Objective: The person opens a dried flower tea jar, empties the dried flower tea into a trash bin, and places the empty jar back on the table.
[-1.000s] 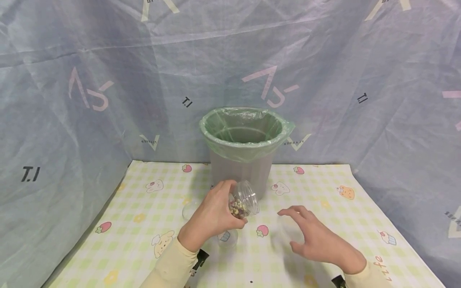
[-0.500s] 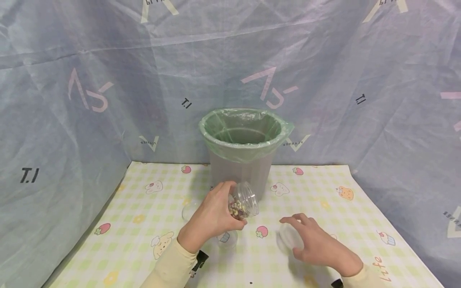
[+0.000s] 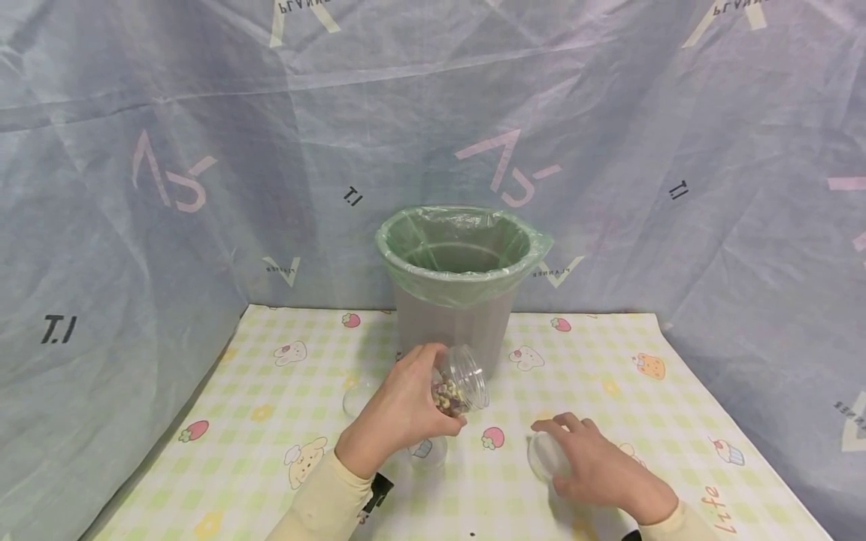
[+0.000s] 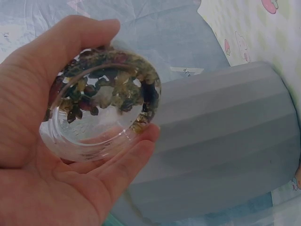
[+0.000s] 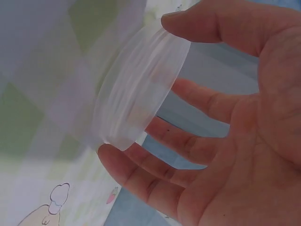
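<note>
My left hand [image 3: 395,409] grips a clear plastic jar [image 3: 468,376], thumb on one side and fingers on the other. It is tilted, its threaded mouth facing right in the head view. Small dried pieces [image 4: 101,89], dark, yellowish and reddish like flower tea, lie inside along its lower side. Low over the table at the right, my right hand [image 3: 605,469] holds a round clear lid [image 5: 141,89] by its edge between thumb and fingertips. The lid stands tilted close to the tablecloth [image 3: 501,488].
Behind the jar stands a grey bin [image 3: 453,323] with a green plastic liner [image 3: 460,289] over its rim. Two clear round pieces, one at left [image 3: 353,398] and one nearer [image 3: 429,453], lie on the table by my left forearm. Grey-blue cloth hangs around the table.
My right hand has come down a little toward the tablecloth with the lid. The left hand and the jar have stayed nearly still.
</note>
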The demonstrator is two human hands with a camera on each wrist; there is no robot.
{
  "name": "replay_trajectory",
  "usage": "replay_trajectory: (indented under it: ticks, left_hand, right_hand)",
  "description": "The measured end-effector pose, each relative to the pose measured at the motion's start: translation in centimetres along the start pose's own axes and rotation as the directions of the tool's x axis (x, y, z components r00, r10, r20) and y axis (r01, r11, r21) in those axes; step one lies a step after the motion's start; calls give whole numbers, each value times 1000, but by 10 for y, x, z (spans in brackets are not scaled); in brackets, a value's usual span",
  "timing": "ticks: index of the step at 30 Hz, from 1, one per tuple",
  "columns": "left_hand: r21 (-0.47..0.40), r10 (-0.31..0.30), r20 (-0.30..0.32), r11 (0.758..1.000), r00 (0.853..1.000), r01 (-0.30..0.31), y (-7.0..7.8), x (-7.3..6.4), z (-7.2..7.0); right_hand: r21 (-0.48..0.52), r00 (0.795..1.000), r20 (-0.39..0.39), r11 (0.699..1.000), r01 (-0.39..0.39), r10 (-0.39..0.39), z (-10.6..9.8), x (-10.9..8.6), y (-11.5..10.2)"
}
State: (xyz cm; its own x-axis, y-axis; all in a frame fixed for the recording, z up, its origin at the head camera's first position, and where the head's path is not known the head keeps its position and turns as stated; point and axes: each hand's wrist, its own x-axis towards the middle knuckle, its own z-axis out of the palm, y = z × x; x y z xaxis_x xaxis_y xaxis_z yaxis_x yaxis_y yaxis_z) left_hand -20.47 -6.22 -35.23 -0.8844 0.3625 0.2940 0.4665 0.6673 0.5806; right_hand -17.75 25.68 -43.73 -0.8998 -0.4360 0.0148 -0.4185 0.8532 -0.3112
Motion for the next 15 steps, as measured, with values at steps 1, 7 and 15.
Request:
replay_trajectory:
  ticks: [1,7,15]
  left_hand:
    - [3,2,-1,1000,1000,-2,0,0,0]
    - [13,8,-8,1000,1000,-8,1,0,0]
    - [6,6,2,1000,1000,-6,1,-1,-1]
  right_hand:
    - [6,1000,8,1000,-4,4,0,0,0]
    - [22,999,33,1000,-18,18,4,0,1]
    - [1,1000,18,1000,-17,17,5,-1,0]
